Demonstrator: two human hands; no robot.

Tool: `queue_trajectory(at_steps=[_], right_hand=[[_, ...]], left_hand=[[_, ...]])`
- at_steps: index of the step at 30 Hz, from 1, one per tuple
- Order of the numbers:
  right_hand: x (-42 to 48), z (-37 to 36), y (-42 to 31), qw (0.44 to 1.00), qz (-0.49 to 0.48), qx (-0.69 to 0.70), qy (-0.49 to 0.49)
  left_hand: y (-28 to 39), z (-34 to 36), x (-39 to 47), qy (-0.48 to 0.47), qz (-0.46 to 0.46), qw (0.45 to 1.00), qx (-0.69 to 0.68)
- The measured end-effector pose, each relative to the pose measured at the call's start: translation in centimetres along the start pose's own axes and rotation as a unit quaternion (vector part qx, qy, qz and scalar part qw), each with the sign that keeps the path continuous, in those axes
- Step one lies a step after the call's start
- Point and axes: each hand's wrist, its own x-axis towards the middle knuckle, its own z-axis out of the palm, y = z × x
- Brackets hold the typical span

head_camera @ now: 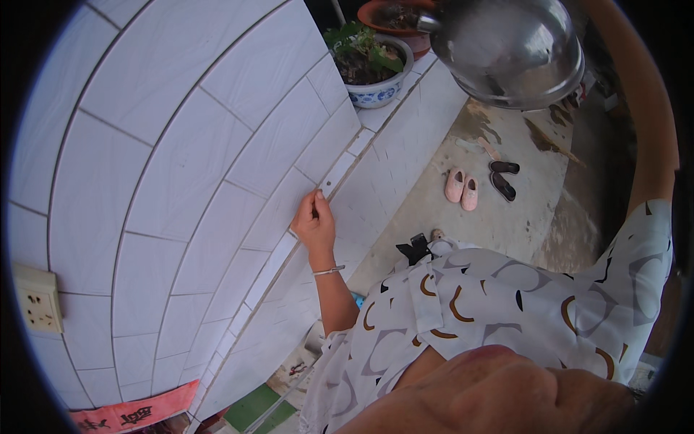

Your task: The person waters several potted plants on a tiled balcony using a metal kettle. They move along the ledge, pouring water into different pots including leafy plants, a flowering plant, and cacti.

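My left hand [315, 223] is loosely closed, with the thumb against the curled fingers. It rests at or just above a narrow white-tiled ledge [282, 252] along the wall, and I see nothing held in it. A metal bangle [328, 270] circles that wrist. At the top right hangs a shiny stainless steel kettle [504, 49], its short spout [428, 23] pointing left towards the potted plants. My right forearm [645, 108] rises beside the kettle and leaves the picture at the top, so my right hand is out of view.
A blue-and-white pot [374, 96] with a leafy plant and a terracotta pot [374, 13] stand on the ledge. Pink shoes [462, 190] and dark shoes [504, 182] lie on the concrete floor [423, 211]. The tiled wall [179, 190] bears a socket [39, 306] and red paper [135, 409] with writing.
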Motion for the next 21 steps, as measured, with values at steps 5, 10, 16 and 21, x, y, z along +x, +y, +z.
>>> queue_trajectory(at_steps=[5,10,16,21], right_hand=[[5.0,1.0,-2.0,0.991,-0.115,-0.053,-0.054],[8.7,2.8,-2.2,0.979,-0.188,-0.028,-0.071],[12.6,5.3,-1.6,0.963,-0.243,-0.043,-0.110],[12.4,6.1,-3.6,0.967,-0.179,0.005,-0.182]], left_hand=[[-0.8,0.7,-0.4,0.055,-0.007,0.997,0.044],[-1.0,1.2,-0.5,0.092,-0.018,0.993,0.070],[-0.8,1.3,-0.4,0.104,-0.031,0.990,0.090],[-0.8,1.2,-0.3,0.111,-0.032,0.990,0.084]])
